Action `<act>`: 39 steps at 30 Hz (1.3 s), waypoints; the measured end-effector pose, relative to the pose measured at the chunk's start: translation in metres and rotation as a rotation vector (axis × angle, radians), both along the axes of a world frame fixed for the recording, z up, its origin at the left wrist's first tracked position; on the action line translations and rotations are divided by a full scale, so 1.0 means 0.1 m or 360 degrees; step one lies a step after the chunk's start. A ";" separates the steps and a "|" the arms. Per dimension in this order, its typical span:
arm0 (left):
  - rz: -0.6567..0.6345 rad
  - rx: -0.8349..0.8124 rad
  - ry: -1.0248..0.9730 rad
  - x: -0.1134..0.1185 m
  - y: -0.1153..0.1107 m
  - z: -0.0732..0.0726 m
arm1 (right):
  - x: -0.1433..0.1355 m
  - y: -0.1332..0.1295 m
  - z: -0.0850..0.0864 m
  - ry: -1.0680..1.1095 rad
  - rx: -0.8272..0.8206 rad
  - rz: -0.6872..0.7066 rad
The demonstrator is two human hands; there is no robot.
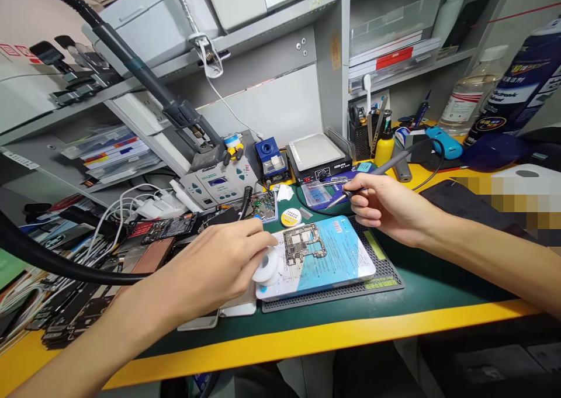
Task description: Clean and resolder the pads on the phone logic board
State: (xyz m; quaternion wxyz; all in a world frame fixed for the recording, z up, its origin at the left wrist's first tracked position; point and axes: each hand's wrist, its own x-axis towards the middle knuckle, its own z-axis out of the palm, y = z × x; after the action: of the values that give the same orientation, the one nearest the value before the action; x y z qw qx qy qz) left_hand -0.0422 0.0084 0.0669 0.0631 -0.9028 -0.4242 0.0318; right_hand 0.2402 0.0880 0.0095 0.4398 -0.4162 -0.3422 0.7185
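A phone circuit board (pixel 305 244) lies on a blue and white box (pixel 350 252), which rests on a grey perforated mat (pixel 385 275). At the box's left edge, my left hand (pixel 228 255) has its fingers closed around a white round spool (pixel 267 267). My right hand (pixel 383 205) grips a soldering iron (pixel 388 163) above the box's right back corner; the metal tip points down to the left. A round tin with a yellow and white lid (pixel 291 217) sits just behind the box.
Behind stand a soldering station (pixel 225 179), a blue holder (pixel 270 156) and a heating plate (pixel 318 152). Stacked phone parts (pixel 74 316) and cables fill the left. Bottles (pixel 473 88) stand at the back right. A flexible black arm (pixel 144 71) reaches over the left side.
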 end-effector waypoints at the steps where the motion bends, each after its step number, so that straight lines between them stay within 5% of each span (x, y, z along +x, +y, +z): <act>1: -0.0020 0.0049 0.0022 0.00 -0.02 -0.01 | 0.00 0.00 0.00 -0.0002 -0.0003 0.0002; 11: -0.0250 0.0453 0.0029 -0.02 -0.15 -0.13 | -0.02 -0.03 0.03 -0.0016 -0.0005 0.0016; 39: -0.0401 0.0591 0.0073 -0.22 -0.18 -0.24 | -0.04 -0.05 0.05 -0.0044 -0.0051 0.0017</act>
State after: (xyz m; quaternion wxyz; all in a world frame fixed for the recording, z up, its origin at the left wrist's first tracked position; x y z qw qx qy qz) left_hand -0.0646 -0.0098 0.0426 0.2414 -0.9206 -0.3051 -0.0345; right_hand 0.2357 0.0829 0.0144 0.4245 -0.4312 -0.3388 0.7205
